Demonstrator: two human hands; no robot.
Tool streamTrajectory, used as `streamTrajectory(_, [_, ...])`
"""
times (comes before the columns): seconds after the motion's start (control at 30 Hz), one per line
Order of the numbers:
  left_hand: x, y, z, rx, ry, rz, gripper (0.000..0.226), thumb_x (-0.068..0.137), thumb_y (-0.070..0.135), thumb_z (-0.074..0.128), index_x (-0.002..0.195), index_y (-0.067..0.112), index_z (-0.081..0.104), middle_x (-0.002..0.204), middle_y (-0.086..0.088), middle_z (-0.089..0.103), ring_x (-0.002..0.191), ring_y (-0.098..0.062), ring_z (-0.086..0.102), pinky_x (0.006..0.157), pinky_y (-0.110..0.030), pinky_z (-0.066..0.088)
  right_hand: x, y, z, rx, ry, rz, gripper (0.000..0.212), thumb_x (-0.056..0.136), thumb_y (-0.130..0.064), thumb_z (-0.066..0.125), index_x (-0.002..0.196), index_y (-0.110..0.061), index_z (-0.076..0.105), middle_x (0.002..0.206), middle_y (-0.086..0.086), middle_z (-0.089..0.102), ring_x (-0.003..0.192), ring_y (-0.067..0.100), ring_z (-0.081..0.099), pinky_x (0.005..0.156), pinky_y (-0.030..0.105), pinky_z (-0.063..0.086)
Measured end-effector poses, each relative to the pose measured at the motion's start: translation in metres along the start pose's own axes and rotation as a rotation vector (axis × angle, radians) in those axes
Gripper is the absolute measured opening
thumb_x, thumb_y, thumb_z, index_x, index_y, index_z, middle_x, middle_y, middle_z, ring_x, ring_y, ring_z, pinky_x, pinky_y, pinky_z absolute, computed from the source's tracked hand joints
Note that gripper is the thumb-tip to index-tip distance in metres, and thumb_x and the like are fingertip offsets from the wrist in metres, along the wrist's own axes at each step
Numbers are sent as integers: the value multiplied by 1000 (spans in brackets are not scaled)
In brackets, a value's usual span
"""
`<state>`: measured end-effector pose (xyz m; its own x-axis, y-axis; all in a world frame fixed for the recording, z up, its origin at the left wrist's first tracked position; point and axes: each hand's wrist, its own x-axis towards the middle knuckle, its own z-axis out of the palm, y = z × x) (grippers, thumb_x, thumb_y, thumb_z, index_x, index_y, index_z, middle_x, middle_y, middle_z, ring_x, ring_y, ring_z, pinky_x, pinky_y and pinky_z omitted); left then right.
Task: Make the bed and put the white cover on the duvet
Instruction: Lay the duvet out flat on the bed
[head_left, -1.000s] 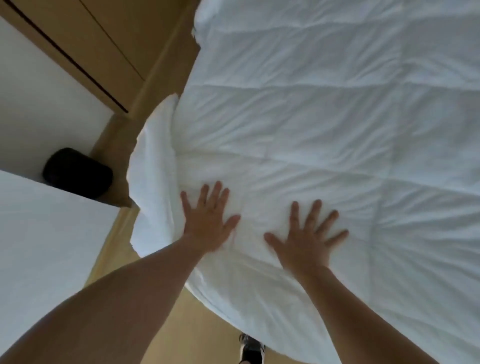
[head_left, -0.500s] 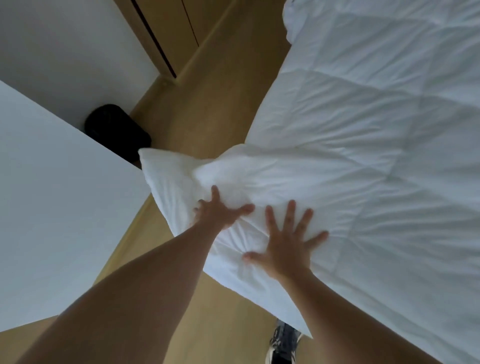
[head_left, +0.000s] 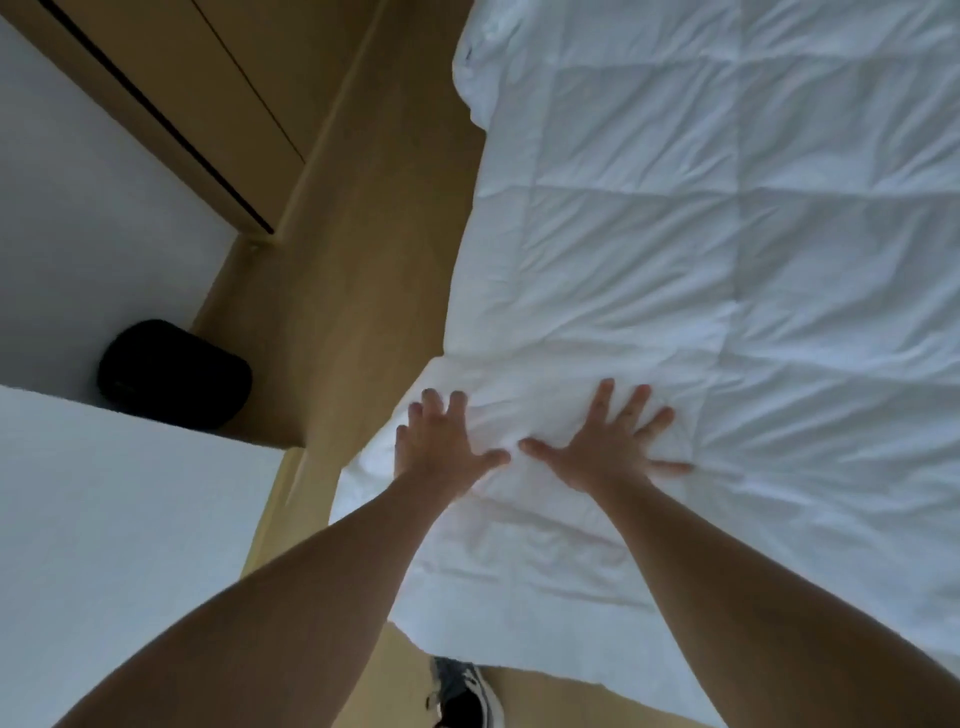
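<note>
The white quilted duvet (head_left: 727, 260) is lying spread across the right and far part of the view, its stitched squares creasing softly; its near-left corner is hanging past the bed's edge over the wooden floor (head_left: 353, 260), and a bunched ridge of fabric is rising at that left edge. Both hands are pressing down on this corner region, side by side and just apart, thumbs pointing toward each other. The right hand (head_left: 608, 447) is lying flat with its fingers fanned wide, palm on the fabric; wrinkles are radiating out from under it. The left hand (head_left: 441, 447) is resting at the very left edge of the duvet, thumb stretched out to the right, fingers reaching onto the bunched ridge; they are looking slightly bent, though the blur is making it hard to say whether the tips are digging into the fold or only pressing on it. Both bare forearms are reaching in from the near edge.

Beneath the hanging corner, at the near edge, a dark shoe (head_left: 462, 691) with a white sole is standing on the floor. To the near left a flat white surface (head_left: 104, 519) is filling the corner; beyond it a black rounded object (head_left: 174, 374) is sitting against a white wall (head_left: 78, 208). At the far left, wooden panels (head_left: 208, 78) are running along the floor.
</note>
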<state>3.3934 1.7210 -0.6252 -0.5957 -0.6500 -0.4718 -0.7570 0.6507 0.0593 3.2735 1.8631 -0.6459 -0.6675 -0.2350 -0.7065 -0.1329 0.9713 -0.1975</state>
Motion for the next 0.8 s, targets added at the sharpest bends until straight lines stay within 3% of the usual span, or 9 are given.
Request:
streamTrajectory(0.1, [24,28,-5,-29,-36,146,113,61,68,84,148,27,23,146,-6,24,128,-29,38,97,-43,49,18,-25,-6,233,209,89,134,66,-101,25,159,-14,-14,165,17,-23,148,51,-20,111,77,-5])
streamTrajectory(0.2, [45,26,-6,90,-186,291,106,63,69,82,145,29,28,141,-5,34,123,-28,45,95,-41,48,61,-60,-31,242,428,159,141,66,-100,33,158,-2,-12,164,19,-22,148,52,-19,112,74,-8])
streamTrajectory(0.3, [103,9,-38,-40,-279,477,55,70,71,75,99,29,56,98,8,59,93,-20,61,72,-32,44,116,-99,-67,82,394,117,142,62,-100,37,158,-7,-14,164,18,-24,147,50,-24,107,77,-12])
streamTrajectory(0.37, [160,8,-62,-206,-87,538,36,82,62,68,86,27,62,90,6,61,92,-23,64,71,-32,45,148,-110,-91,-4,316,136,153,55,-102,42,156,-3,-14,164,20,-22,148,49,-23,110,76,-10])
streamTrajectory(0.4, [191,12,-73,-243,37,579,39,82,58,68,105,26,67,110,-1,62,107,-29,61,85,-36,49,161,-112,-103,-35,286,143,160,49,-103,47,155,0,-15,164,23,-20,148,49,-21,114,73,-8])
streamTrajectory(0.47, [242,29,-96,-93,-33,608,94,74,62,76,154,31,36,161,-13,24,147,-38,26,118,-48,31,176,-113,-120,-50,221,151,170,42,-101,57,154,4,-18,163,26,-19,149,50,-19,117,70,-5])
streamTrajectory(0.57, [272,57,-120,174,-269,630,129,65,66,83,160,39,0,167,-1,-25,154,-37,-15,123,-57,15,184,-119,-126,-29,154,194,172,41,-93,70,154,2,-19,163,26,-18,148,52,-18,112,74,-5])
streamTrajectory(0.7, [277,65,-141,317,-397,676,121,74,61,80,161,36,0,167,-4,-21,154,-41,-8,122,-54,23,196,-140,-132,-41,59,313,156,57,-70,84,156,-3,-18,161,30,-20,145,58,-18,107,82,-1])
streamTrajectory(0.8, [301,82,-178,452,-489,784,95,84,58,72,160,34,20,167,-8,13,148,-37,27,116,-45,35,199,-156,-142,-31,9,418,145,69,-47,88,154,-3,-21,160,31,-24,144,58,-21,108,82,1])
